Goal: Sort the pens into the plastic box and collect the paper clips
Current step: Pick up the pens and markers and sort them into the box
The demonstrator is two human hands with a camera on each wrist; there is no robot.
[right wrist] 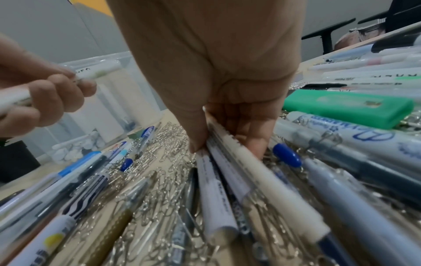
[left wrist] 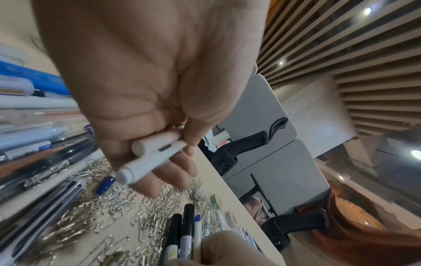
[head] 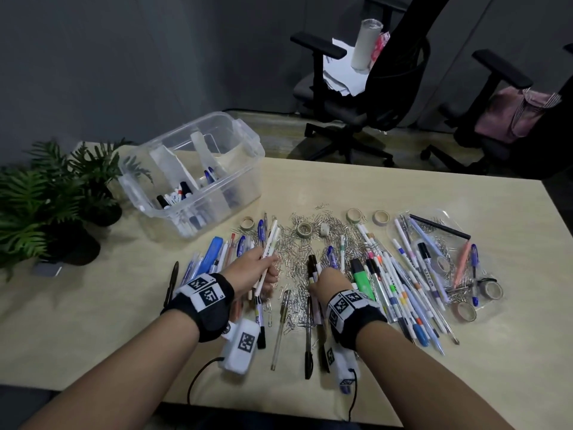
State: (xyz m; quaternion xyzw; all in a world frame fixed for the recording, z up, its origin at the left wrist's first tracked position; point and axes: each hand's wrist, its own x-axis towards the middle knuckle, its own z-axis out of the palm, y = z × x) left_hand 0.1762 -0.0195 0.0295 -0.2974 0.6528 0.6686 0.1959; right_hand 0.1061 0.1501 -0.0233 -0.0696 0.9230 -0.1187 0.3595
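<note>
- R hand [head: 325,280] fingers mostly hidden from head cam; wrapped round black-capped markers [head: 313,268] amid paper clips [head: 291,243].
- L hand [head: 251,268] clutching white pens [head: 268,252].
- Plastic box [head: 192,169], table [head: 403,187] back-left: few pens inside, dividers blurry.

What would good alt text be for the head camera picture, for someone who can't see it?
Two hands gather pens from a wooden table: the left hand grips white pens, the right hand grips black-capped markers. Pens, tape rolls and paper clips litter the table around them. A clear plastic box holding some pens sits at the back left, beside potted plants.
</note>
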